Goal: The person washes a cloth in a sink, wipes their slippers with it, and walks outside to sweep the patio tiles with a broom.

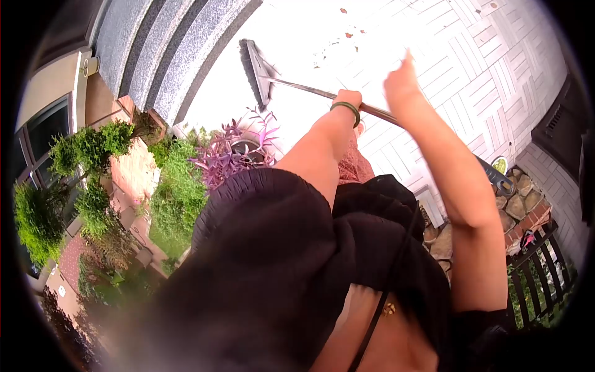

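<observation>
My left hand [348,102], with a green bangle at its wrist, is closed round the metal handle of a broom [304,88]. The broom's grey head [255,74] rests on the pale paving, bristles towards the steps. My right hand [401,84] is raised above the handle and slightly blurred. One finger stretches out from it, and nothing shows in its grasp; the other fingers are hard to make out. The handle passes under my right forearm. Beyond the arm, a dark grey grip end with a hole [498,178] shows roughly in line with it.
Grey stone steps [186,53] rise at the upper left. Dry leaves [349,35] lie on the paving beyond the broom. A purple-leaved potted plant [232,155] stands left of my arm, beside green bushes [176,198]. Stonework [517,204] and a dark slatted railing [539,279] are at the right.
</observation>
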`<state>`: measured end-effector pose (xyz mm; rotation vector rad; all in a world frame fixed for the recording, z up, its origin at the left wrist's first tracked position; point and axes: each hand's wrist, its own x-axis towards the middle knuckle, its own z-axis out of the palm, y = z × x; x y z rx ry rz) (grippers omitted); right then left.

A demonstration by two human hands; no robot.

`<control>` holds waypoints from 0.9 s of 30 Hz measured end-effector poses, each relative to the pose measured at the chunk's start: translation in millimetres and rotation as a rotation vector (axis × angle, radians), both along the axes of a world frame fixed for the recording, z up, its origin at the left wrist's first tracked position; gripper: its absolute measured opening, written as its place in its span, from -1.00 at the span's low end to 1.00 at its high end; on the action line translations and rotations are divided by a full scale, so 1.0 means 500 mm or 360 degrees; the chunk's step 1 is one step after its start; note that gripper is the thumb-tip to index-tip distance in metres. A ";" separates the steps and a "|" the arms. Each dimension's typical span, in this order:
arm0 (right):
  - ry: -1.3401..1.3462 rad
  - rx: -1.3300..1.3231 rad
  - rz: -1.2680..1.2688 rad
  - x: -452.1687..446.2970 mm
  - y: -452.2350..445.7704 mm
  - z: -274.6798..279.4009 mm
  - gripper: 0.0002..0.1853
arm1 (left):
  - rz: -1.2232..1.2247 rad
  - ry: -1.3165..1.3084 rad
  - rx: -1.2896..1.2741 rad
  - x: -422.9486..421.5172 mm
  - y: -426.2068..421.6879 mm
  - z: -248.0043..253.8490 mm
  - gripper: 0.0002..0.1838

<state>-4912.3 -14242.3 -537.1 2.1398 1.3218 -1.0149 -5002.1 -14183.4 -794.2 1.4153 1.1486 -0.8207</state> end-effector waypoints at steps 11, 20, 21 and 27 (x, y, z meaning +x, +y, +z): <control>-0.0393 0.0007 -0.0787 -0.085 -0.451 0.146 -0.56 | 0.0509 -0.0025 0.0346 -0.027 -0.046 0.053 -0.58; -0.0726 -0.0016 -0.1245 -0.155 -0.802 0.322 -0.59 | -0.0176 -0.0180 0.0011 0.162 -0.484 0.146 -0.54; -0.0794 -0.0163 -0.1365 -0.155 -0.832 0.362 -0.60 | -0.0181 -0.0219 -0.0055 0.198 -0.566 0.159 -0.55; -0.1272 -0.0622 -0.1536 -0.143 -1.065 0.462 -0.54 | -0.0072 -0.0553 -0.0546 0.414 -0.932 0.273 -0.78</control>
